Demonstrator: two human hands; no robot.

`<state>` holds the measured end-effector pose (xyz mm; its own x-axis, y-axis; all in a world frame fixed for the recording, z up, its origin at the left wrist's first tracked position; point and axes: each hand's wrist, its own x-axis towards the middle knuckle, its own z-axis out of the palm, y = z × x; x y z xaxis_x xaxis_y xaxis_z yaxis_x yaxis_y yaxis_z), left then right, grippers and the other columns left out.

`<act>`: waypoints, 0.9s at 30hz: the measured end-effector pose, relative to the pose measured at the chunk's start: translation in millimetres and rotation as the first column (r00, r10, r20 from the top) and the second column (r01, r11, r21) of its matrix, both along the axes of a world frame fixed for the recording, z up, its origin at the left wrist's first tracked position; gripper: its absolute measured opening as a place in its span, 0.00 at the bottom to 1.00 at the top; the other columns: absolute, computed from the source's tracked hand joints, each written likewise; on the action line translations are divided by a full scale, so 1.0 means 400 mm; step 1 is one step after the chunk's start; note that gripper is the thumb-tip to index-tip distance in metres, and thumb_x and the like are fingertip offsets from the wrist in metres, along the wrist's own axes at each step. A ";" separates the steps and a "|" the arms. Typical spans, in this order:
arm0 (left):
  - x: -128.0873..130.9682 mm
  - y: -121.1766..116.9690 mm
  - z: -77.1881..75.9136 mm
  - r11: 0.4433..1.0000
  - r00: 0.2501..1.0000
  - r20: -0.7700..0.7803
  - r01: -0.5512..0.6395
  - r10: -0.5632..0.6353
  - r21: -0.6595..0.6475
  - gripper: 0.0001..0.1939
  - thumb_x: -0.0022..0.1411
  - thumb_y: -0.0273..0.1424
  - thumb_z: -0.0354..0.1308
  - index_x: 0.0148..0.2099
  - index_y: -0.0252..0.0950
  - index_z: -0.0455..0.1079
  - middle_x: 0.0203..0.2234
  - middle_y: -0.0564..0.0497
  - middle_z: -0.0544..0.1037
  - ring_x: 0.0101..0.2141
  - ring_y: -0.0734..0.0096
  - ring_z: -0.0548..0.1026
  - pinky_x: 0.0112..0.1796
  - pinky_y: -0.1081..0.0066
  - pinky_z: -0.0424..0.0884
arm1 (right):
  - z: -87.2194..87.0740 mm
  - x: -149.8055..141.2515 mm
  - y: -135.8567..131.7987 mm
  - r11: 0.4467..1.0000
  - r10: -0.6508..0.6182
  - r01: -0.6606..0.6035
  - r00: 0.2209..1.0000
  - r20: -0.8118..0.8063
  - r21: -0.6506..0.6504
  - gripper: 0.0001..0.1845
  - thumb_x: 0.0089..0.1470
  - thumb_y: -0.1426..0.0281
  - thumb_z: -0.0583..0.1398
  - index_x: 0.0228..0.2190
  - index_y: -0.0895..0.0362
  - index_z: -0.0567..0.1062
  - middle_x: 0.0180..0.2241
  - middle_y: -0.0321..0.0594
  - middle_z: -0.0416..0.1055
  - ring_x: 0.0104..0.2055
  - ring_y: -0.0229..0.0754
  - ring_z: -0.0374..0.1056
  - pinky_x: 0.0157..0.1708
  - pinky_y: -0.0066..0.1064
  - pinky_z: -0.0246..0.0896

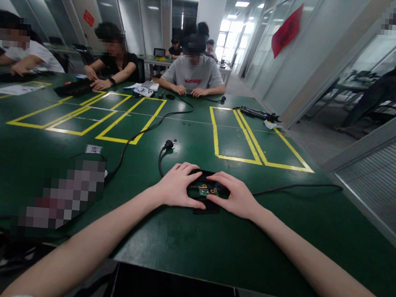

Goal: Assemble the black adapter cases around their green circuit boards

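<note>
Low over the near part of the table, both my hands are around an opened black casing (210,207) with cords. Inside it a small green circuit board (204,191) with yellow parts shows. My left hand (178,187) grips the left side, fingertips on the far edge and thumb at the near edge. From the right, my right hand (238,195) curls round the other side, its thumb and index finger beside the board. A black plug (168,145) lies beyond my left hand, its cord leading toward the casing. Another black cord (297,190) runs off to the right.
The green table (184,239) carries yellow tape outlines (238,160). A blurred power strip (67,193) lies left, by a label marked 24 (94,149). A folded black tripod-like object (259,113) lies far right. Several people sit across, one in a grey shirt (199,73).
</note>
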<state>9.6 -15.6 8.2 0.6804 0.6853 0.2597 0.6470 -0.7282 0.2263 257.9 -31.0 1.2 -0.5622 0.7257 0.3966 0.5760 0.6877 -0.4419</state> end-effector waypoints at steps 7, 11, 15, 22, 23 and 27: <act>-0.003 0.003 0.004 1.000 1.000 0.008 0.015 -0.015 -0.012 0.51 0.46 0.66 0.67 0.63 0.36 0.72 0.61 0.37 0.72 0.59 0.42 0.69 0.59 0.48 0.65 | -0.004 0.005 0.005 0.999 0.000 -0.002 0.999 -0.034 -0.037 0.20 0.58 0.60 0.67 0.51 0.52 0.77 0.48 0.46 0.77 0.49 0.51 0.75 0.49 0.44 0.74; -0.005 0.004 0.007 0.999 1.000 0.007 0.017 -0.016 -0.034 0.51 0.46 0.65 0.67 0.63 0.36 0.72 0.62 0.37 0.71 0.60 0.42 0.69 0.60 0.48 0.64 | 0.002 0.008 0.004 0.998 0.040 -0.044 0.997 -0.065 -0.056 0.15 0.62 0.61 0.64 0.48 0.53 0.78 0.44 0.45 0.78 0.40 0.45 0.77 0.40 0.37 0.75; -0.008 0.005 0.008 0.999 1.000 -0.003 0.022 -0.023 -0.050 0.53 0.44 0.66 0.68 0.63 0.36 0.71 0.63 0.37 0.70 0.61 0.42 0.68 0.61 0.48 0.62 | 0.004 0.011 0.001 0.997 0.081 -0.079 0.992 -0.093 0.018 0.15 0.63 0.61 0.64 0.49 0.54 0.78 0.43 0.45 0.78 0.35 0.41 0.76 0.36 0.33 0.75; -0.008 0.001 0.007 0.999 1.000 -0.007 0.024 -0.024 -0.042 0.54 0.44 0.66 0.68 0.64 0.38 0.70 0.64 0.37 0.69 0.61 0.42 0.68 0.62 0.47 0.61 | 0.005 0.011 -0.005 0.989 0.080 -0.064 0.990 -0.115 0.130 0.11 0.65 0.63 0.61 0.45 0.52 0.80 0.41 0.44 0.78 0.35 0.42 0.76 0.36 0.34 0.76; -0.007 0.000 0.007 0.999 1.000 -0.010 0.019 -0.019 -0.040 0.53 0.45 0.66 0.68 0.65 0.38 0.70 0.64 0.37 0.69 0.61 0.42 0.68 0.62 0.48 0.62 | 0.005 0.010 -0.005 0.989 0.085 -0.072 0.992 -0.096 0.127 0.11 0.65 0.63 0.61 0.46 0.52 0.79 0.41 0.44 0.78 0.36 0.42 0.76 0.37 0.35 0.76; -0.002 -0.002 0.004 0.999 0.999 -0.030 -0.038 0.037 -0.034 0.50 0.52 0.64 0.65 0.66 0.35 0.68 0.65 0.36 0.68 0.63 0.44 0.67 0.63 0.49 0.61 | 0.003 0.010 -0.001 0.986 0.132 -0.128 0.991 -0.027 0.103 0.17 0.63 0.62 0.63 0.51 0.53 0.77 0.46 0.47 0.77 0.43 0.47 0.77 0.44 0.39 0.76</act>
<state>8.8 -16.3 10.0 0.6613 0.7185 0.2156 0.6801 -0.6955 0.2317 261.9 -31.2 2.3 -0.6343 0.6027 0.4842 0.4645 0.7978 -0.3845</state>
